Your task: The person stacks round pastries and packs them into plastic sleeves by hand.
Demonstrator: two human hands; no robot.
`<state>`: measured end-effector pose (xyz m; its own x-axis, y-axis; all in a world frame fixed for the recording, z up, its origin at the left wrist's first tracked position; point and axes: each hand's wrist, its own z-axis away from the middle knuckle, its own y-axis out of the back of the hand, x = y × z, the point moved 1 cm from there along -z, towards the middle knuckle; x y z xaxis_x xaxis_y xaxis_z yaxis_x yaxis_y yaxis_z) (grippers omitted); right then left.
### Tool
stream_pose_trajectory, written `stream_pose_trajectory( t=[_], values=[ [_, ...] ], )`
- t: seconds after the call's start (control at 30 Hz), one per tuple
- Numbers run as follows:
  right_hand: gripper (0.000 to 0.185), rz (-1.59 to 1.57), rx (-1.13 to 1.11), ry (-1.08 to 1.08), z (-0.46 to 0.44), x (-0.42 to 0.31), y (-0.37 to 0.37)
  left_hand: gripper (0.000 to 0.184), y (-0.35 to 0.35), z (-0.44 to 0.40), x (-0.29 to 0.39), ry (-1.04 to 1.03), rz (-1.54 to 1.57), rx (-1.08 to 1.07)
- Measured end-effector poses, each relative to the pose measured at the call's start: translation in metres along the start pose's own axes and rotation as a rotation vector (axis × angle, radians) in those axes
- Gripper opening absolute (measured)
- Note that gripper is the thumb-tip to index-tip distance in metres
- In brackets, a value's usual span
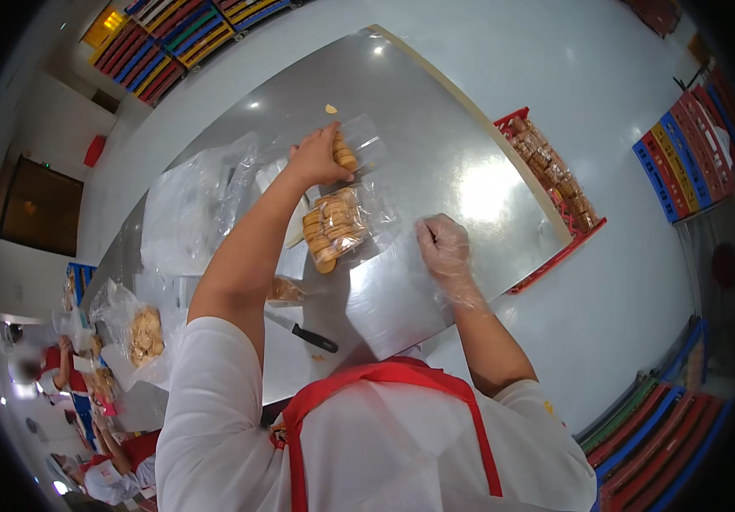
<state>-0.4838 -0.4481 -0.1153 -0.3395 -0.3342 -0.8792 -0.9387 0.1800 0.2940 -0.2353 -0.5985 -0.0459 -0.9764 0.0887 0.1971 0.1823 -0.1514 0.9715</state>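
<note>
My bare left hand [316, 160] reaches across the metal table, fingers and thumb closed around a clear bag of golden bread slices [346, 154]. Just below it lies a second, fuller bag of bread slices [333, 224], its clear plastic spread toward the right. My right hand [444, 246], in a thin clear glove, is curled into a fist beside that second bag, apart from the slices. Whatever the fist may hold is hidden. A broken piece of bread [331, 109] rests beyond my left hand.
Empty clear plastic bags [192, 209] are spread left on the metal table [427, 102]. A black-handled knife [314, 339] lies near my body. Another bag of slices [145, 335] sits left. A red crate [555, 175] of packed goods stands past the right edge. Co-workers [111, 469] are lower left.
</note>
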Motion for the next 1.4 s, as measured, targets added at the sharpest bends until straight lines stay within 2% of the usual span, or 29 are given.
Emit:
stream_pose_trajectory(
  t=[0.07, 0.17, 0.27, 0.37, 0.47, 0.57, 0.67, 0.77, 0.87, 0.93, 1.0, 1.07, 1.13, 1.17, 1.23, 1.33, 1.4],
  values=[
    [0.006, 0.004, 0.001, 0.009, 0.000, 0.002, 0.000, 0.114, -0.007, -0.002, 0.004, 0.032, -0.057, -0.089],
    [0.005, 0.020, -0.007, 0.021, -0.002, 0.006, -0.002, 0.115, 0.004, 0.003, 0.013, 0.035, -0.098, -0.085],
    [0.006, -0.009, -0.010, 0.005, -0.001, 0.005, -0.002, 0.116, 0.022, 0.014, 0.004, -0.040, 0.196, 0.080],
    [0.007, -0.017, -0.004, 0.013, -0.003, 0.003, -0.002, 0.111, 0.037, 0.067, 0.012, -0.153, 0.366, -0.027],
    [0.009, 0.024, -0.014, 0.036, -0.004, 0.006, -0.002, 0.102, 0.032, 0.124, 0.037, -0.207, -0.010, -0.179],
    [0.009, 0.047, -0.014, 0.049, -0.004, 0.008, -0.004, 0.101, 0.023, 0.144, 0.045, -0.191, -0.081, -0.142],
    [0.009, 0.030, -0.003, 0.027, -0.002, 0.011, -0.005, 0.105, 0.021, 0.149, 0.040, -0.181, 0.035, -0.046],
    [0.010, 0.003, -0.006, 0.014, -0.001, 0.012, -0.004, 0.107, 0.042, 0.169, 0.031, -0.157, 0.335, 0.227],
    [0.010, 0.008, -0.004, 0.021, -0.001, 0.016, -0.005, 0.105, 0.075, 0.214, 0.002, 0.022, 0.823, 0.434],
    [0.011, 0.065, -0.027, 0.004, -0.001, 0.018, -0.005, 0.106, 0.085, 0.257, -0.021, 0.013, 1.251, 0.508],
    [0.012, 0.074, -0.024, 0.010, 0.000, 0.014, -0.006, 0.105, 0.082, 0.306, -0.043, 0.030, 1.450, 0.637],
    [0.012, 0.062, -0.031, 0.003, 0.001, 0.009, -0.007, 0.101, 0.065, 0.353, -0.073, 0.115, 1.537, 0.693],
    [0.013, 0.036, -0.043, -0.016, 0.003, 0.005, -0.008, 0.088, 0.036, 0.404, -0.107, 0.206, 1.606, 0.713],
    [0.012, 0.088, -0.006, 0.047, 0.007, 0.001, -0.009, 0.086, 0.028, 0.427, -0.113, 0.253, 1.605, 0.762],
    [0.011, 0.165, -0.094, 0.135, 0.021, -0.016, -0.020, 0.082, 0.015, 0.464, -0.122, 0.338, 1.605, 0.849],
    [0.008, 0.304, -0.249, 0.369, 0.046, -0.036, -0.046, 0.093, 0.003, 0.507, -0.141, 0.473, 1.667, 1.016],
    [0.014, 0.378, -0.337, 0.528, 0.060, -0.073, -0.071, 0.090, 0.003, 0.526, -0.153, 0.452, 1.664, 1.067]
  ],
)
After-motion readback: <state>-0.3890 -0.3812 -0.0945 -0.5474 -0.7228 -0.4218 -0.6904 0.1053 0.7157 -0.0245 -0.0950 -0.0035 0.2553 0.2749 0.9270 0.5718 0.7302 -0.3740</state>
